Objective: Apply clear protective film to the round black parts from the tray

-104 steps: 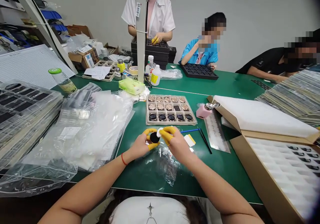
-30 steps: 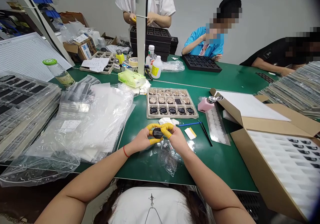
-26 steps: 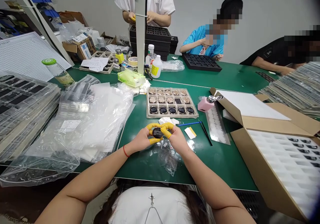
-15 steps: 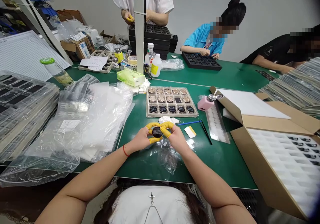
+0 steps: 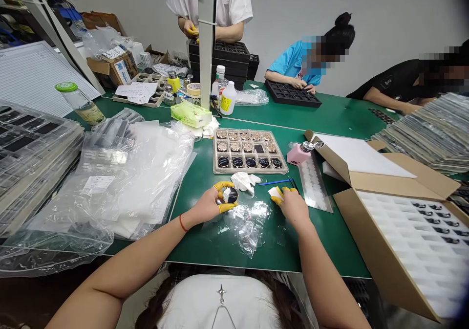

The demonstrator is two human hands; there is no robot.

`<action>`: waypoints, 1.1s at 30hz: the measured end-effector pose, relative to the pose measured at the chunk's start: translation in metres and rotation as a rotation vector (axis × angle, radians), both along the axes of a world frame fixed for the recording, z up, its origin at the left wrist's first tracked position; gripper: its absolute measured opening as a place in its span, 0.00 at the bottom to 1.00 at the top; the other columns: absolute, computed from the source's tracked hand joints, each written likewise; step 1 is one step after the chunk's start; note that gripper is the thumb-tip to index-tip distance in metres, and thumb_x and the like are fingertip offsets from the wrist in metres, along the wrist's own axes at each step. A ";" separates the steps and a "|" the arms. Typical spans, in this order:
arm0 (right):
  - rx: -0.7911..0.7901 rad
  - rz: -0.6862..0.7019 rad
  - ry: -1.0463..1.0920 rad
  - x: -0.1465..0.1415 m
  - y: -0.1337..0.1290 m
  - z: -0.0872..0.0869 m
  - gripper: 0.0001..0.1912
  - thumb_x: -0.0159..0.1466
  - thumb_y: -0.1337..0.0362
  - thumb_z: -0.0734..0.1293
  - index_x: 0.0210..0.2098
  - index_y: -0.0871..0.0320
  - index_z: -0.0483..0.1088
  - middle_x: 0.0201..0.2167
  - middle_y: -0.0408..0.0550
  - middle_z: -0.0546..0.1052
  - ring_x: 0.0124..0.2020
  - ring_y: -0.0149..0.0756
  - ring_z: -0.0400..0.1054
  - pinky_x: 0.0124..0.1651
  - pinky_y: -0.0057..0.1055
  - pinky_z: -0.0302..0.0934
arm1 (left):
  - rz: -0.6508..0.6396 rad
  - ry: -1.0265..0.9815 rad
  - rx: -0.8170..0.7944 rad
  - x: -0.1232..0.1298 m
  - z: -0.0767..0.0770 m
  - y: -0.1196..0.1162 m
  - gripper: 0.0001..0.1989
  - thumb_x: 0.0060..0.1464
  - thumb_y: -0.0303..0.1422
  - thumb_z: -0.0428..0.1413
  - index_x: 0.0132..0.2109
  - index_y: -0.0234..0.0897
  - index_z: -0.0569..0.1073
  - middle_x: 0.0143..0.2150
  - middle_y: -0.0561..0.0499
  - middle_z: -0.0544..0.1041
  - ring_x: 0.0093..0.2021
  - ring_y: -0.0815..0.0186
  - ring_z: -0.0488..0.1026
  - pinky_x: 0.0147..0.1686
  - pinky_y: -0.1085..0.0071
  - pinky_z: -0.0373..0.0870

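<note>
My left hand (image 5: 214, 201), in yellow finger cots, pinches a round watch head (image 5: 230, 195) by its rim. Its dark glossy face is turned up and catches a bright reflection. To the right, my right hand (image 5: 291, 203), also in yellow finger cots, has its fingers closed on a small white card (image 5: 274, 193); the card's yellow end is hidden under them. Beyond my hands lies a clear tray (image 5: 250, 171) with rows of gold and black round pieces. Crumpled clear film (image 5: 251, 229) lies between my hands, and a white tissue (image 5: 245, 181) lies just behind.
A blue stick (image 5: 274, 182) and a pink pump bottle (image 5: 298, 154) are near my right hand. An open carton (image 5: 348, 226) with foam stands at right. Plastic bags (image 5: 135, 172) and stacked trays (image 5: 36, 167) fill the left. Co-workers sit and stand across the table.
My right hand has let go of the watch head, moved right and closed on the white card. My left hand still holds the watch head, whose face now reflects light.
</note>
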State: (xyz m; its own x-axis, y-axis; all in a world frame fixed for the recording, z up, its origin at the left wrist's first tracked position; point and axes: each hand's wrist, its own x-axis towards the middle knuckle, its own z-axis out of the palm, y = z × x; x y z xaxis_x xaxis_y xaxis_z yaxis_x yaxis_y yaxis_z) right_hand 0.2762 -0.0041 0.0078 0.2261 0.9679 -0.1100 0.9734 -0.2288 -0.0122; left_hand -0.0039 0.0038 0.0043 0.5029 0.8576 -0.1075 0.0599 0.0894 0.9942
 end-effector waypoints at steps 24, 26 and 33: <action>0.495 0.531 0.501 -0.107 0.000 0.007 0.13 0.62 0.70 0.56 0.43 0.58 0.68 0.36 0.51 0.72 0.39 0.40 0.63 0.39 0.33 0.59 | -0.026 0.015 0.092 0.000 -0.008 0.001 0.29 0.46 0.35 0.62 0.54 0.35 0.63 0.36 0.50 0.76 0.33 0.65 0.73 0.34 0.70 0.69; 0.527 0.597 0.498 -0.106 -0.005 0.012 0.14 0.62 0.72 0.56 0.44 0.57 0.68 0.37 0.51 0.71 0.39 0.40 0.61 0.40 0.33 0.58 | 0.004 0.017 0.106 0.001 -0.007 0.002 0.27 0.45 0.36 0.63 0.52 0.35 0.65 0.38 0.49 0.76 0.34 0.65 0.73 0.36 0.70 0.70; 0.621 0.772 0.225 -0.115 -0.025 0.010 0.16 0.58 0.77 0.58 0.38 0.56 0.72 0.33 0.50 0.71 0.34 0.39 0.56 0.34 0.33 0.53 | 0.009 -0.037 0.025 0.002 -0.017 0.003 0.28 0.43 0.35 0.63 0.52 0.36 0.64 0.38 0.48 0.76 0.35 0.64 0.75 0.36 0.68 0.71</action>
State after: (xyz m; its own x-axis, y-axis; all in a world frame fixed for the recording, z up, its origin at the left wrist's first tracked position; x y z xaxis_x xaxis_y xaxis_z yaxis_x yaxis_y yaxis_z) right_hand 0.1614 -0.0294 0.0175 -0.4489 0.7414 0.4988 0.8131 0.5704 -0.1162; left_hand -0.0018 0.0065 -0.0129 0.4981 0.8645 -0.0677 0.0222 0.0654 0.9976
